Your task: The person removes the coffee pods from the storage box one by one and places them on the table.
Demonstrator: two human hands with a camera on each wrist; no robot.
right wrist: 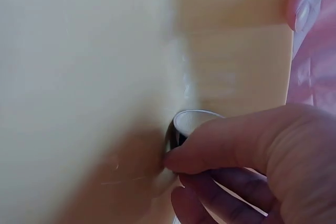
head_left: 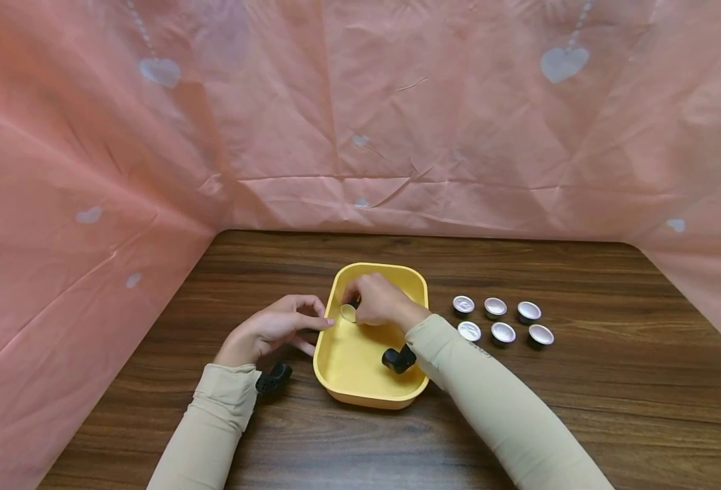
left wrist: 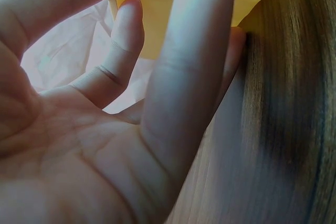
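A yellow plastic bin (head_left: 360,367) stands on the wooden table. My left hand (head_left: 277,330) holds its left wall, thumb over the rim and the other fingers along the outside; in the left wrist view, the fingers (left wrist: 128,30) are bent near the yellow wall. Inside the bin, towards its far left corner, my right hand (head_left: 378,299) pinches a small coffee capsule (head_left: 348,313). In the right wrist view this capsule (right wrist: 191,120) shows a pale round lid and a dark side, close to the bin's wall; the thumb and fingers cover the rest.
Right of the bin, several coffee capsules (head_left: 503,332) with silvery lids stand in two rows on the table (head_left: 611,381). A pink curtain (head_left: 397,136) with pale hearts hangs behind and at both sides. Black wrist cameras (head_left: 274,378) sit on both wrists.
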